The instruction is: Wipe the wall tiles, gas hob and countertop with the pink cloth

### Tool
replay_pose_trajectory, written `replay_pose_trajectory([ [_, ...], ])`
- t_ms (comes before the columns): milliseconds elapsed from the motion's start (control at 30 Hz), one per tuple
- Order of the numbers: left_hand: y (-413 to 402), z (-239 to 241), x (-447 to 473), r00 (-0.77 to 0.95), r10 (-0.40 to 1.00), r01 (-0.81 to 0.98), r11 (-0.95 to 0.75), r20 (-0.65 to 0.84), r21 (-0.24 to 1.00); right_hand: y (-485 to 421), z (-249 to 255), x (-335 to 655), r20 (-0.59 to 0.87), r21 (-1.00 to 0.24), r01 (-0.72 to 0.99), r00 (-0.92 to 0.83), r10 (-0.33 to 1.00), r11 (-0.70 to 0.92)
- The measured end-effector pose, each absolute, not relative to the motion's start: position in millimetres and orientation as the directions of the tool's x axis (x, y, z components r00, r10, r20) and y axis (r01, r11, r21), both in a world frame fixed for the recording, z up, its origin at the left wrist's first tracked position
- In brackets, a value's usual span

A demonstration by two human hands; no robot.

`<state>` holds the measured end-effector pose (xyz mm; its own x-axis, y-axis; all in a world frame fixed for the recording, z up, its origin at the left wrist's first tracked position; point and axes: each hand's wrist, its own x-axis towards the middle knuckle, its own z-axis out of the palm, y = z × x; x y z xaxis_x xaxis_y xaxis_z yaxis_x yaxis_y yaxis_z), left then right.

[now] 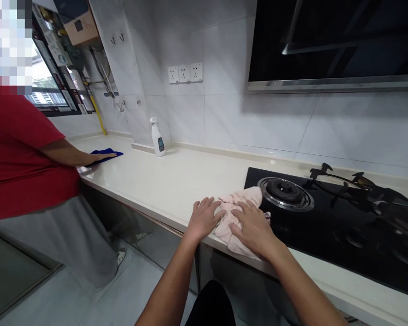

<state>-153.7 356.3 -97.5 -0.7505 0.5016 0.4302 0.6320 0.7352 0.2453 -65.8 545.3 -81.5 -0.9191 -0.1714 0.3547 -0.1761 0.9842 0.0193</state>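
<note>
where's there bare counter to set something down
Bare counter runs between the white bottle and the pink cloth, and between the bottle and the blue cloth. It is crowded by the hob, where the left hand and right hand touch the pink cloth.

Honestly, can't read a single word here. The white plastic bottle (158,136) against the wall has a dark label (161,144) with some pale print on it, but it's way too small to make out. Pale patches on the dark window frame (56,72) might be lettering, just too blurry.
</note>
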Motion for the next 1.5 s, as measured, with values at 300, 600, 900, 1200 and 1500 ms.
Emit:
replay_pose_trajectory([
  [300,355,-101,-160,-0.748,0.528,0.634,0.748,0.403,0.197,567,-76,-95,0.264,-0.032,-0.214,-0.944,-0.199,0.976],
  [600,355,-99,-156,-0.785,0.513,0.603,0.759,0.346,0.243,672,-81,-87,0.313,-0.042,0.015,-0.949,0.027,0.999],
  [900,355,-98,-154,-0.784,0.518,0.608,0.752,0.343,0.255,667,-117,-15,0.493,-0.023,0.175,-0.855,0.164,0.984],
  [1200,356,-98,-153,-0.785,0.514,0.606,0.754,0.346,0.255,662,-134,19,0.645,-0.001,0.114,-0.759,0.087,0.994],
  [1500,356,-97,-151,-0.789,0.494,0.599,0.748,0.365,0.285,629,-130,-8,0.645,0.088,0.030,-0.763,-0.034,0.996],
])
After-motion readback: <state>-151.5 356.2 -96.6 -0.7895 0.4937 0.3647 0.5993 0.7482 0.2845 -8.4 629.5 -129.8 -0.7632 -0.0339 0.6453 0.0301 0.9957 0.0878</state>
